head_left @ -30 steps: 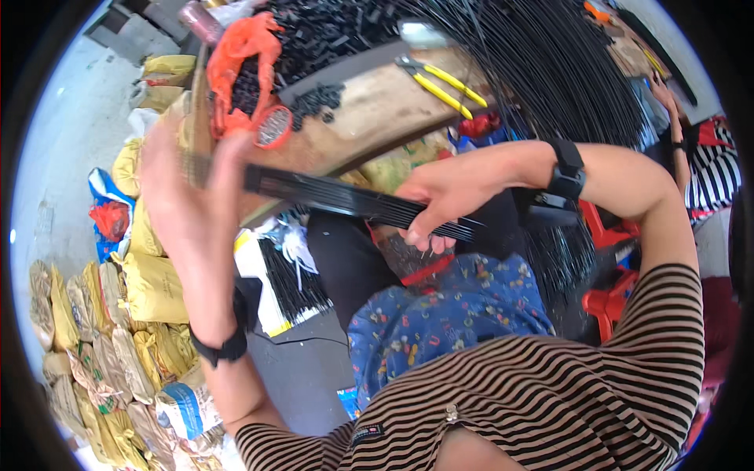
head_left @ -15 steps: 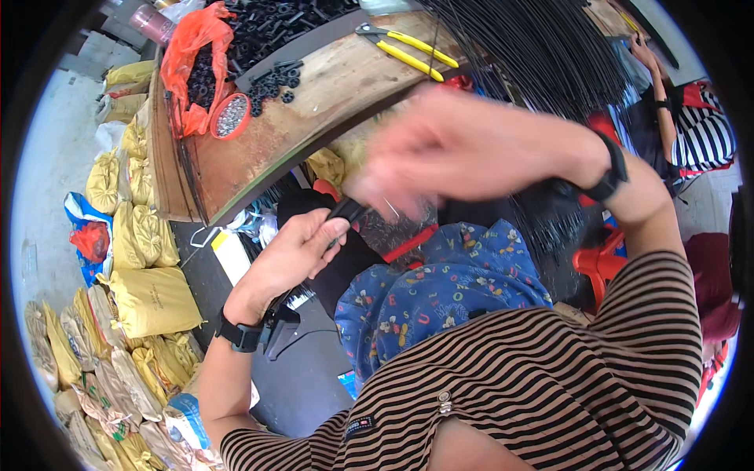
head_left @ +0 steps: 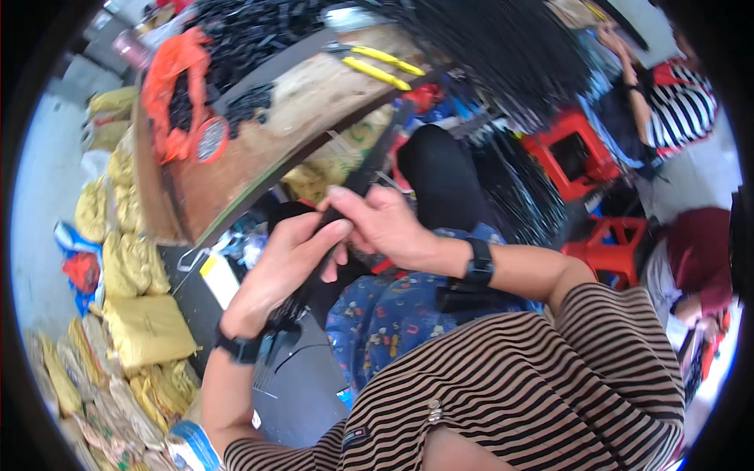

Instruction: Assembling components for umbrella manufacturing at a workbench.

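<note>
A bundle of long, thin black strips [head_left: 375,161] slants across my lap, its far end near the table edge. My left hand [head_left: 292,253] is closed round its middle, thumb on top. Close beside it, my right hand [head_left: 389,224] grips the same bundle, thumb pressed along it. Both hands' fingertips are partly hidden behind the strips, and the picture is smeared by motion. Thin pale ends show near my right thumb; I cannot make out what they are. Yellow-handled pliers [head_left: 377,69] lie on the wooden table [head_left: 290,118] beyond my hands.
On the table are an orange bag [head_left: 169,86], a red-rimmed dish [head_left: 210,140] of small metal pieces and a heap of long black strips [head_left: 487,47]. Yellow sacks [head_left: 149,330] are stacked at left. Red stools [head_left: 573,153] stand at right, near another person [head_left: 675,106].
My right hand has come down from above the table edge onto the bundle beside my left hand. The black bundle now shows stretching farther beyond my hands. The view has shifted slightly.
</note>
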`<state>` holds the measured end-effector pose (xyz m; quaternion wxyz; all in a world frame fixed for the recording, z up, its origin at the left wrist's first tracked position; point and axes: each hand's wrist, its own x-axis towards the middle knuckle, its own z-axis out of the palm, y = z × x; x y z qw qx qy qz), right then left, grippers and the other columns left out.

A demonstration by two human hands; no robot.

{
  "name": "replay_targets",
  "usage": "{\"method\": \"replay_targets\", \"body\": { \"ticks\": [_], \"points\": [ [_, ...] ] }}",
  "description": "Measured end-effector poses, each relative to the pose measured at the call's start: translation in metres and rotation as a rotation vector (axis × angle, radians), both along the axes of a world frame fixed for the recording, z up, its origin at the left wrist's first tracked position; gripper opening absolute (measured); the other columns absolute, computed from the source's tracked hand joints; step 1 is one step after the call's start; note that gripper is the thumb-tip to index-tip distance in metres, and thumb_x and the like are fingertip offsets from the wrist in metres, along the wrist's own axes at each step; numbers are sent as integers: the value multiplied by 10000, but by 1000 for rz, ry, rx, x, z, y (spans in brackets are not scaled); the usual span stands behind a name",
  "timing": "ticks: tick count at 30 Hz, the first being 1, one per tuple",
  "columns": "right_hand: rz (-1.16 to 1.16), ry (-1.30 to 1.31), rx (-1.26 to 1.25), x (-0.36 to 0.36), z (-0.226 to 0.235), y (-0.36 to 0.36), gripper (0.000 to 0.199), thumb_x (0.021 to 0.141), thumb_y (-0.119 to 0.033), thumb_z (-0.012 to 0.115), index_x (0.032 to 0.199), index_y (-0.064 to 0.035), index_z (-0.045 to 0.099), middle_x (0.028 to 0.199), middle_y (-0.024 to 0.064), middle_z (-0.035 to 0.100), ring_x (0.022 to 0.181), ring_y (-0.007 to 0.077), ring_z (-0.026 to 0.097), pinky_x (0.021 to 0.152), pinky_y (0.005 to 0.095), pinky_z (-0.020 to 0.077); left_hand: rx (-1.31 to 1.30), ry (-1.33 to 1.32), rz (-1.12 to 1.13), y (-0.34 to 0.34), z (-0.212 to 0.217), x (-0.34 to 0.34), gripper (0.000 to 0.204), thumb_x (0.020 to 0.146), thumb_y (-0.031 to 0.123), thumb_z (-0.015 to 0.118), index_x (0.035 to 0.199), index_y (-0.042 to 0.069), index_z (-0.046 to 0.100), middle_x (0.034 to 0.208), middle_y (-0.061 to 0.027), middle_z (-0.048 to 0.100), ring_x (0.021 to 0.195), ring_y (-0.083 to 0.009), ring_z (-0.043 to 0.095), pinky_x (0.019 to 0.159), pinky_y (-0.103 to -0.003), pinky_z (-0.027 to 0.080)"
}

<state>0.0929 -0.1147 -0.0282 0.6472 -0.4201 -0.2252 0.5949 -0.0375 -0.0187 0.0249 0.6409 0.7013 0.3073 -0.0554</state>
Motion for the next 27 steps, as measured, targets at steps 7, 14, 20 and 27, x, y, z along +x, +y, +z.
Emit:
{"method": "replay_targets", "body": {
  "ticks": [7, 14, 20, 27],
  "points": [
    [-380, -876, 132, 63, 39, 1, 256, 958, -285, 486, 1027, -68, 604, 513, 5, 527, 416, 78, 499, 403, 238, 369, 581, -254, 566, 1, 70, -72, 371, 986, 190, 458, 1291, -21, 472, 1226, -159, 576, 1164, -217, 535, 1024, -321, 384],
    [-849, -404, 285, 150, 99, -12, 281, 980, -262, 480, 1023, -18, 611, 561, -85, 307, 448, 11, 240, 396, 189, 158, 766, -264, 867, 5, 93, -133, 510, 990, 352, 432, 1257, -80, 475, 1193, -204, 582, 1156, -236, 544, 1042, -352, 380],
    [-575, -1101, 225, 181, 134, -10, 377, 984, -329, 406, 1032, -39, 641, 513, -63, 383, 398, 9, 309, 381, 203, 210, 722, -336, 745, 27, 69, -78, 400, 978, 313, 484, 1174, -23, 576, 1117, -120, 646, 1058, -161, 589, 977, -291, 417],
    [519, -974, 81, 69, 56, 70, 312, 893, -343, 609, 760, -63, 643, 504, -37, 479, 410, 51, 462, 385, 216, 377, 698, -523, 650, 66, 50, -1, 411, 896, 291, 638, 1128, -47, 600, 1034, -95, 657, 952, -124, 600, 858, -256, 459]
  ]
}}
